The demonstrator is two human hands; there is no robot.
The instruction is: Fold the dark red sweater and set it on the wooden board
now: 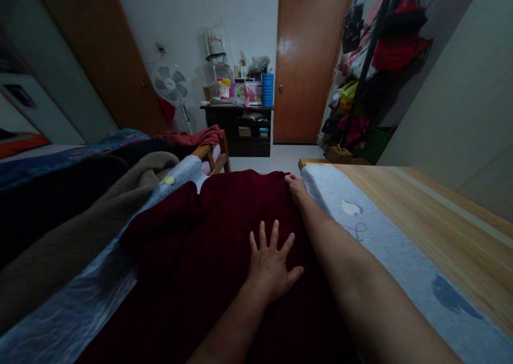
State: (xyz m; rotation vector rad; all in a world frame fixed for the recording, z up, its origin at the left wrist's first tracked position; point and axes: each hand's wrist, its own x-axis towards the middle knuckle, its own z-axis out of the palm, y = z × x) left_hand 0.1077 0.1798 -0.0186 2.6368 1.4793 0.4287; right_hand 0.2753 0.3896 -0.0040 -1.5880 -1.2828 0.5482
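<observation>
A dark red garment point(224, 235) lies spread over the bed, with what looks like a sleeve out to the left. My left hand point(272, 265) rests flat on its cloth, fingers spread wide. Farther up, my right hand point(295, 186) pinches the far right corner of the garment between thumb and fingers. Beneath the cloth is a light blue-grey bed sheet point(360, 225) with pale printed shapes, showing on both sides.
A brown blanket point(92, 209) and dark bedding lie along the left. Bare wooden boards point(452, 203) run along the right. Beyond the bed stand a fan point(172, 84), a black cabinet point(236, 131) holding several items, and a wooden door point(310, 70). Bags point(401, 43) hang at right.
</observation>
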